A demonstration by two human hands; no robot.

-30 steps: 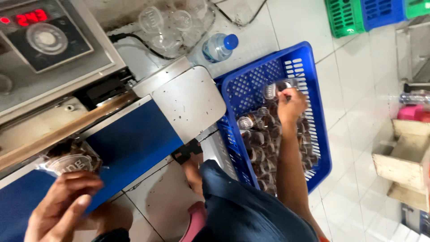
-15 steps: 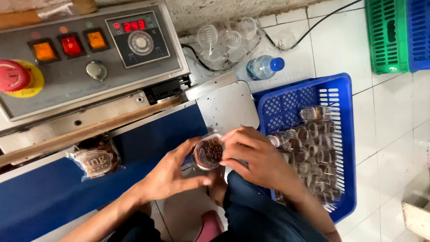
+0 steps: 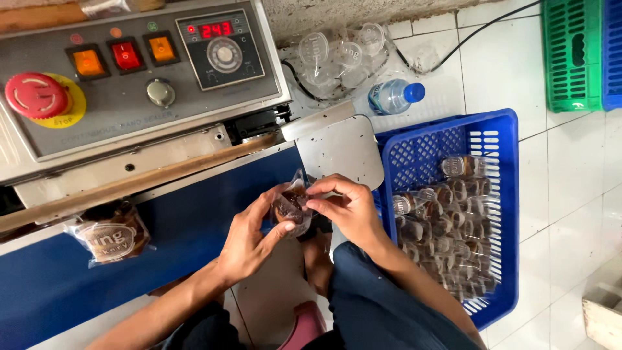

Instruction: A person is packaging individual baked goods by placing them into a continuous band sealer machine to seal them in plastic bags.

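1. Two hands, left hand (image 3: 249, 241) and right hand (image 3: 346, 209), each keep a pinching grip on one clear packet (image 3: 290, 207).
2. Packet sits just left of the blue basket (image 3: 499, 139).
3. Sealed packet (image 3: 110, 238) lies far left of the basket.

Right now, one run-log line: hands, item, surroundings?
left hand: holds clear plastic pouch with brown pastry | right hand: pinches pouch top | blue plastic crate: packed pastries, right | blue conveyor belt: sealed pouch

A grey sealing machine (image 3: 129, 97) with a big red button (image 3: 37, 95) is seen at the top left. A sealed bag (image 3: 111, 236) is lying on its blue belt (image 3: 194, 220). A water bottle (image 3: 394, 97) is laid on the white tiled floor (image 3: 570, 168), beside a green crate (image 3: 573, 55).
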